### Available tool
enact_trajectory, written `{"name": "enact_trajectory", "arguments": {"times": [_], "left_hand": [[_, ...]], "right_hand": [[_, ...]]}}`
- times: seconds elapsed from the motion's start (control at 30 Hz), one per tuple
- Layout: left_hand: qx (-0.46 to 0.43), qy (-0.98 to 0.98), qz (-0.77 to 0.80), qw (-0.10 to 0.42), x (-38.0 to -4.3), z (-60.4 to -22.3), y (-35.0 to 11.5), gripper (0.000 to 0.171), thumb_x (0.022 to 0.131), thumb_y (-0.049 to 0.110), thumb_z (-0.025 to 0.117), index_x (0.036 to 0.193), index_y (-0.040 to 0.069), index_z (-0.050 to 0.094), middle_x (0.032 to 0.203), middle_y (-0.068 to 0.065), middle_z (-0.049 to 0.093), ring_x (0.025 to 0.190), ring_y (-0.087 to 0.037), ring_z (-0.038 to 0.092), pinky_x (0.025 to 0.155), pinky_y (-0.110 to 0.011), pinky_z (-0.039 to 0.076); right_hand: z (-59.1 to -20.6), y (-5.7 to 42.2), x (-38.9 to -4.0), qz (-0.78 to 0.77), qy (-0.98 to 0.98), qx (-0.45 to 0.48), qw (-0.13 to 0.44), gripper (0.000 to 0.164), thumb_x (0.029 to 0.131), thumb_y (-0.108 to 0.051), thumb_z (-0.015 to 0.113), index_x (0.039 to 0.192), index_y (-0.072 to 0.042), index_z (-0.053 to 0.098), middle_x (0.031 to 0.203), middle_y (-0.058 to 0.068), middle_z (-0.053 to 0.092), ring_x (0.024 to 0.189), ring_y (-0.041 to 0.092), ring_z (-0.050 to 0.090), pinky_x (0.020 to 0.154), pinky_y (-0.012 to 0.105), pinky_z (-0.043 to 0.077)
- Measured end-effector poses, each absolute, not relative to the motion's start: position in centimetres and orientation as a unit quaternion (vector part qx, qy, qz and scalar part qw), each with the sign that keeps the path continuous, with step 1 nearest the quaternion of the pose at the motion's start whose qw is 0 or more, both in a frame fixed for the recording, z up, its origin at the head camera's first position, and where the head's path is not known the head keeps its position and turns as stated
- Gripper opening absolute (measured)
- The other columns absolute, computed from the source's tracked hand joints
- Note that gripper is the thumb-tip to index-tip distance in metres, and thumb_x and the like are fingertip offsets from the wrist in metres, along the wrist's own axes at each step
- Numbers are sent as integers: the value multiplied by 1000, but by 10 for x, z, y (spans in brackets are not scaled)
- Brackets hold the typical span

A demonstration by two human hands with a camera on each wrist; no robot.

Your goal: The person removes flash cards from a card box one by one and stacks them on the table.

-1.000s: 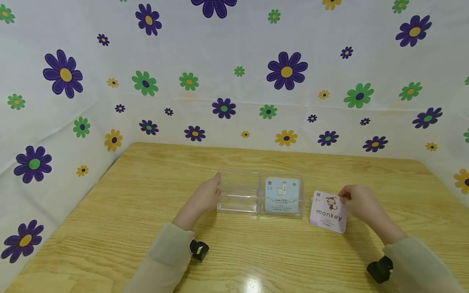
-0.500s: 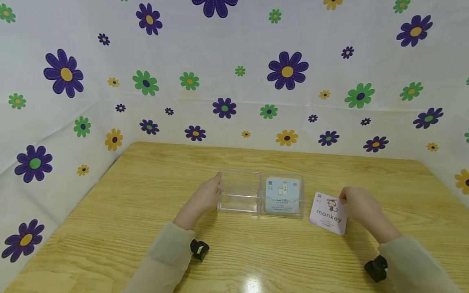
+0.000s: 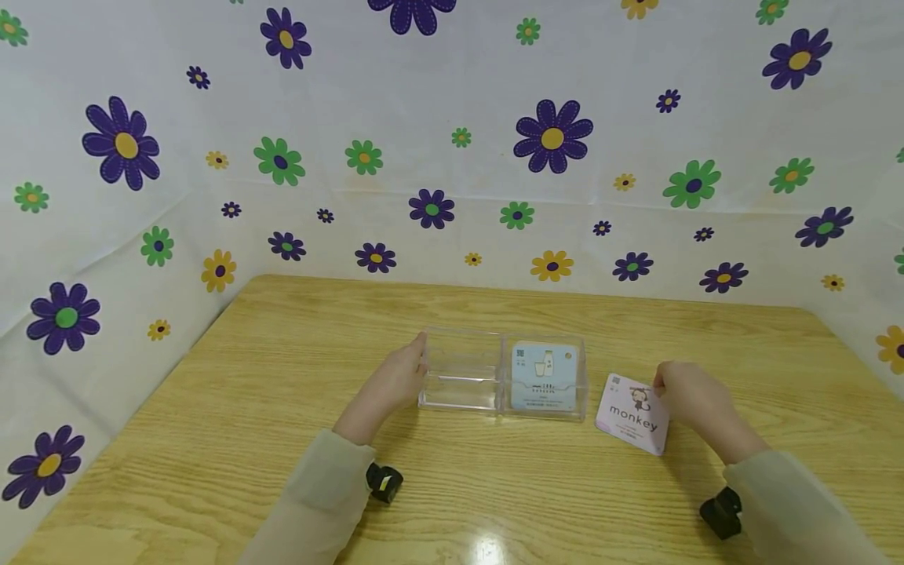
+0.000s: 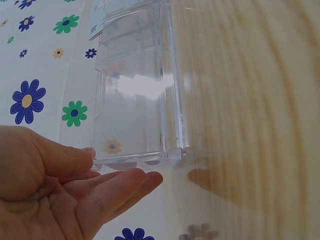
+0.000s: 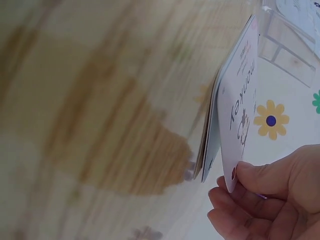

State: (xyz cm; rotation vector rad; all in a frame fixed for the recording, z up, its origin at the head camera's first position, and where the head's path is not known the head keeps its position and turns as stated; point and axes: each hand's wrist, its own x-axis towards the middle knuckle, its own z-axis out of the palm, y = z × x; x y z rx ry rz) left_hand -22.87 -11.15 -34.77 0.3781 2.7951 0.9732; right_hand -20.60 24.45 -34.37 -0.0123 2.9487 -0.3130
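A clear plastic two-compartment box [image 3: 462, 379] stands on the table. Its right compartment holds a light blue card [image 3: 544, 396] reading "milk"; the left one shows no cards. My left hand [image 3: 394, 375] touches the box's left end, fingers fairly straight against the end wall and thumb by the corner in the left wrist view. To the right of the box, my right hand [image 3: 695, 402] pinches the right edge of a pink card [image 3: 623, 430] printed "monkey". In the right wrist view that edge is raised over other cards [image 5: 206, 142] beneath, whose count I cannot tell.
The wooden table [image 3: 487, 479] reaches back to a white cloth [image 3: 438, 86] with purple, green and yellow flowers. Black wrist cameras show below each hand, at the left sleeve [image 3: 311, 494] and the right sleeve [image 3: 798, 502].
My right hand and the monkey card have shifted slightly toward me, the card turning a little. The blue edge seen beside it earlier is now covered. My left hand and the box stay put.
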Motion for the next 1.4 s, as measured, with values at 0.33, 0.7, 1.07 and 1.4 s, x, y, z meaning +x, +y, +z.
{"name": "enact_trajectory", "arguments": {"times": [0.33,0.7,1.07,1.4], "left_hand": [[129,933,328,79,-227,-346,-111,51,94,4,40,137,-8,16,128,-25,41,85,-23,55,68,-32,43],[135,933,327,73,-228,-346,-112,51,93,3,40,137,-9,17,123,-26,45,71,-19,52,53,-26,39],[140,933,325,68,-227,-347,-112,51,93,3,41,137,-9,18,124,-26,44,60,-15,48,51,-26,38],[139,933,324,73,-228,-348,-112,51,94,4,40,137,-9,17,125,-26,43,71,-18,52,53,-26,39]], "right_hand": [[-344,245,-206,-93,992,-17,85,10,82,1,54,87,8,59,83,18,58,69,24,50,59,39,44],[-344,247,-206,-95,991,-26,92,9,82,0,54,85,7,59,81,16,58,68,23,50,58,38,44],[-346,246,-207,-103,988,-16,113,8,83,1,53,84,6,59,79,13,57,67,23,48,58,36,42],[-346,245,-207,-108,988,-16,111,8,83,2,52,84,8,58,79,14,56,68,24,47,59,36,43]]}}
